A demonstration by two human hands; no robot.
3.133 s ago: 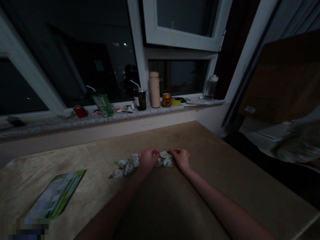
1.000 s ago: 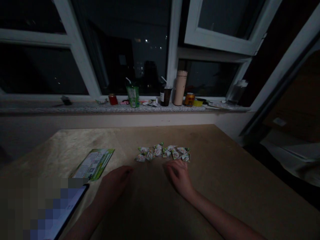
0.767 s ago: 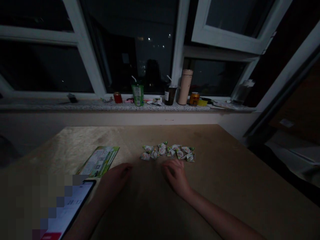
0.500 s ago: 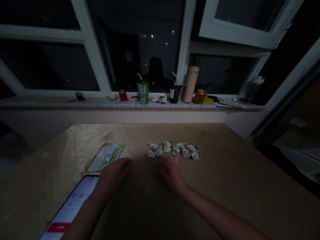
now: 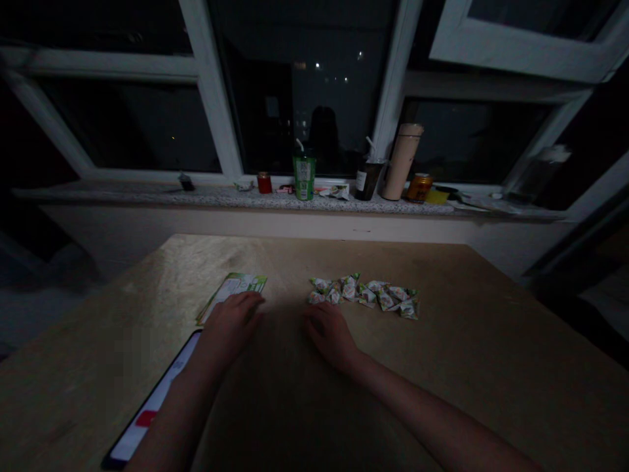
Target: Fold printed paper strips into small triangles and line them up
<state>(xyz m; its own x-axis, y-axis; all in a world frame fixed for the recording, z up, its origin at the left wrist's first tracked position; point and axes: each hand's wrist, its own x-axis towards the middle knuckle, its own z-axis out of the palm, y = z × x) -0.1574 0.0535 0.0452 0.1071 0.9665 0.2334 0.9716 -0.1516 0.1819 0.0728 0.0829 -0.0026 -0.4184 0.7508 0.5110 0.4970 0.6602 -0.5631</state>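
Several small green-and-white wrapped candies (image 5: 364, 295) lie in a row on the tan table (image 5: 466, 367). My right hand (image 5: 328, 334) rests palm down just in front of the row's left end, fingers loosely flat, holding nothing. My left hand (image 5: 230, 322) lies flat on the table, fingers stretched out, its fingertips over the near edge of a flat green-and-white packet (image 5: 230, 292). A lit phone (image 5: 150, 406) lies under my left forearm.
A stone windowsill (image 5: 147, 195) behind the table holds a green cup with a straw (image 5: 304, 174), a dark cup with a straw (image 5: 366, 179), a tall beige flask (image 5: 401, 161), an orange can (image 5: 419, 187) and a small red jar (image 5: 264, 182). Dark windows rise above.
Both hands let go of the candies and drew back toward me, settling flat on the table. The view swung left, bringing the phone into sight.
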